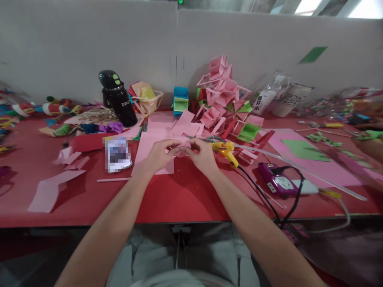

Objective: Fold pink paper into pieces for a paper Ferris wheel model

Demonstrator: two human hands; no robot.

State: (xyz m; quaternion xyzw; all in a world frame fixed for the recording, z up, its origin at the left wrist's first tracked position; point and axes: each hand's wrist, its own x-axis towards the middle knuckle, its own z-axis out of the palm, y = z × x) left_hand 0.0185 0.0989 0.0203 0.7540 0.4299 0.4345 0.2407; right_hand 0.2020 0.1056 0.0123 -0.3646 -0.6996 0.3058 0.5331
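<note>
My left hand (163,154) and my right hand (201,152) meet over the middle of the table, their fingers closed on a small piece of pink paper (183,149). Fingers cover much of the paper, so its exact shape is hard to make out. Under and behind my left hand lie flat pink sheets (145,148). Just right of my right hand rests a yellow glue gun (225,150), with a long clear glue stick (293,162) running out behind it to the right.
Folded pink paper pieces (220,91) are heaped at the back. A black bottle (121,99) and a phone (118,155) stand or lie left. At right are a purple power strip (277,179) with cables, a green sheet (305,150) and another person's hand (374,139).
</note>
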